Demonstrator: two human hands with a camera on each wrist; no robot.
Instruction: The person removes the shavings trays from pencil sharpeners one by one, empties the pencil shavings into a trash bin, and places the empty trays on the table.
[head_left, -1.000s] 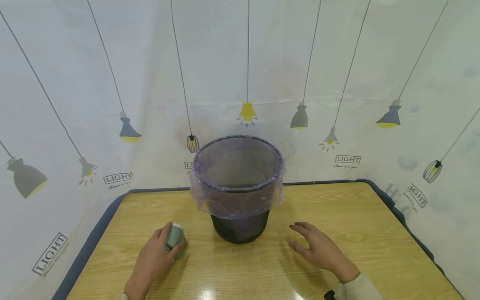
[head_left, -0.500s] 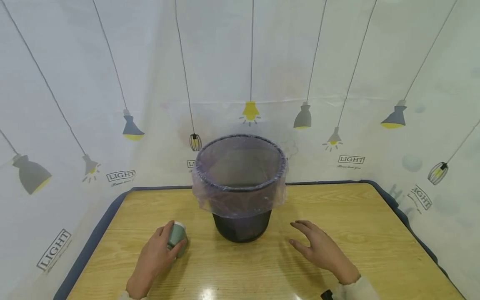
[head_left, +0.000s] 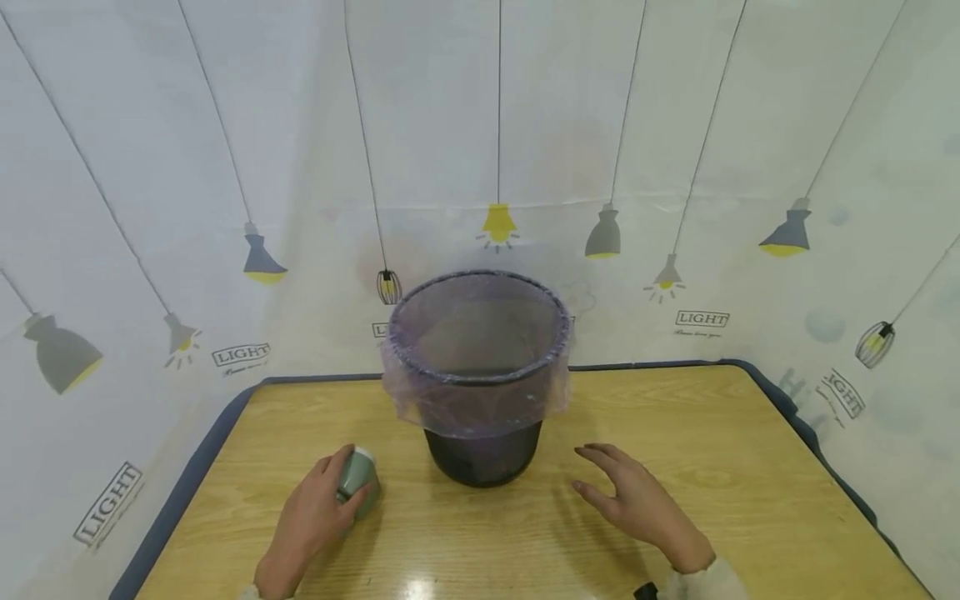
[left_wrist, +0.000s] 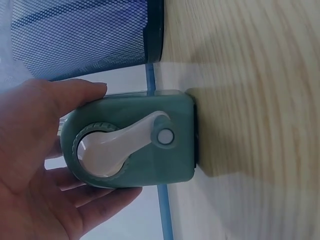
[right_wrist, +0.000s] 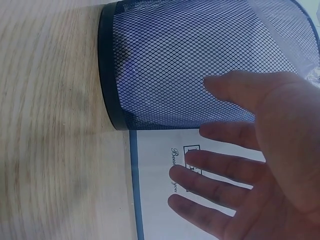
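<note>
A green crank pencil sharpener [left_wrist: 145,165] with a white handle is gripped by my left hand [head_left: 307,515], thumb on one side and fingers on the other. Its base is at or just above the tabletop; I cannot tell which. In the head view it sits left of a black mesh wastebasket [head_left: 483,458], which stands upright, lined with a thin purple bag [head_left: 480,412] folded over its rim. On the basket's other side, my right hand [head_left: 641,504] hovers with fingers extended and holds nothing. In the right wrist view its thumb overlaps the mesh, apparently without contact.
The wooden table [head_left: 720,450] has a dark blue edge [head_left: 787,408]. White sheeting [head_left: 322,167] printed with hanging lamps rises behind the table and on both sides. A black item [head_left: 646,591] shows by the right sleeve [head_left: 708,581].
My left hand has shifted slightly right with the sharpener, nearer the wastebasket. The right hand has drifted very slightly left. The wastebasket stays in place.
</note>
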